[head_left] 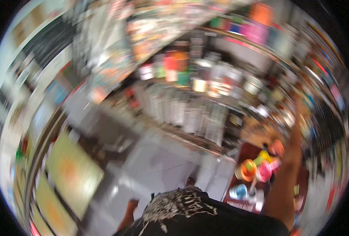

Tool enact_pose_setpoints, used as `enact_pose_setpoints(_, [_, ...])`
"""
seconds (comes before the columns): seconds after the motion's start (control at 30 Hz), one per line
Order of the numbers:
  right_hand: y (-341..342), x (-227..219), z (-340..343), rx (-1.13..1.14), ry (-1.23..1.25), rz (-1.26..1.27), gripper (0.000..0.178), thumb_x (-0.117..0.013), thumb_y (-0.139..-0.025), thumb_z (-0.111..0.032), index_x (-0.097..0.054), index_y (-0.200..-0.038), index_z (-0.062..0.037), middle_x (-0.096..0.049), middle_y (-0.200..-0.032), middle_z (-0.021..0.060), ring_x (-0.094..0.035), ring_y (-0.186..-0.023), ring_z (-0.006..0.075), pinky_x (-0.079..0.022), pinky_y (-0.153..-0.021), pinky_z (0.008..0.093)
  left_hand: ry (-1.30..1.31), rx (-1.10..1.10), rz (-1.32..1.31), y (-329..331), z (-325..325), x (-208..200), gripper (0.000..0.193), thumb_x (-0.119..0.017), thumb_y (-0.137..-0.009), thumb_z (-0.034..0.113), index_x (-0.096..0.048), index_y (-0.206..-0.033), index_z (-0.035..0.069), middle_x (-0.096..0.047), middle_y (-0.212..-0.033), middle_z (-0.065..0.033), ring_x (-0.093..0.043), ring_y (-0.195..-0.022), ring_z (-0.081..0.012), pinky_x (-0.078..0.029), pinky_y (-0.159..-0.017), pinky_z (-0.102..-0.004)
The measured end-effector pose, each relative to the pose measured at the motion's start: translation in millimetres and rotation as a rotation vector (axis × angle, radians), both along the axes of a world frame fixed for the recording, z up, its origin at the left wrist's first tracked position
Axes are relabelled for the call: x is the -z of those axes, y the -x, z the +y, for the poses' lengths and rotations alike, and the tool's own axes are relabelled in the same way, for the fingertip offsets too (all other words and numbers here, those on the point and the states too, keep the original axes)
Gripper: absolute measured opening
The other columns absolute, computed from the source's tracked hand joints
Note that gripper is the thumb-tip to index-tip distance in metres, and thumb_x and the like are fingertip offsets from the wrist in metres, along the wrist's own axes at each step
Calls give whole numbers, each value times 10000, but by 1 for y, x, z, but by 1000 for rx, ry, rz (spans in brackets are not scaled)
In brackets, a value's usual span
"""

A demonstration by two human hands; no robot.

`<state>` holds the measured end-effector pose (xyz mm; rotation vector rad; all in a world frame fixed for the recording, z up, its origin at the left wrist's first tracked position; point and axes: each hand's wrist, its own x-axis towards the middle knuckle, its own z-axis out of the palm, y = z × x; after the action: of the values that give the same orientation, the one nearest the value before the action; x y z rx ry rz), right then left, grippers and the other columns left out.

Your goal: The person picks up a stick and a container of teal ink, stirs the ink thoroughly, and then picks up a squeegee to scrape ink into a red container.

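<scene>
My right arm stretches far out to the right, and my right hand [298,95] is up at the crowded shelving. Motion blur smears its fingers and anything in them. Beneath that forearm stands a dark red table [237,163] with colourful containers: an orange cup [248,170], a pink cup [264,172] and a blue-and-clear cup [240,191] among them. Low beside my body hangs my left hand [132,205], over the floor and away from any object. Its fingers are too small and blurred to make out.
Shelves ahead carry blurred cups and jars [221,80], with a row of upright pale packs [182,106] below. Pale green-yellow panels [74,171] stand at the left. Grey tiled floor [162,161] lies in front of me. A pile of colourful goods [154,29] sits at the far side.
</scene>
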<state>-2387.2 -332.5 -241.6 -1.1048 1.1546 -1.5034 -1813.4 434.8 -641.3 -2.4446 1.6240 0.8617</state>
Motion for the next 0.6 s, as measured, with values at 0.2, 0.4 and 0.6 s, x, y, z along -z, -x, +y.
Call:
enact_pose_setpoints(0.2, [12, 22, -89, 46, -89, 79, 320, -528, -835, -399, -566, -926, -94, -560, -765, 51, -558, -673, 223, -478, -595, 385, 441, -845, 471, 54, -111, -66, 325, -561, -828, 342, -652, -942, 52, -650, -960, -167, -610, -889, -337, -485, -798, -408])
enact_pose_setpoints(0.4, [-21, 39, -127, 31, -157, 121, 302, -526, -840, -368, -558, -939, -84, -564, -778, 60, -564, -676, 225, -486, -599, 382, 204, -857, 457, 92, -77, -27, 471, -597, -769, 482, -660, -947, 50, -651, -973, -165, -616, -908, -322, -484, -812, -388])
enact_pose_setpoints(0.6, [-11, 35, -130, 84, -140, 149, 285, -523, -846, -337, -549, -952, -74, -568, -790, 68, -570, -678, 226, -493, -602, 378, 122, -997, 362, 80, -27, -20, 418, -610, -782, 447, -666, -936, 62, -653, -969, -165, -610, -926, -330, -482, -808, -405])
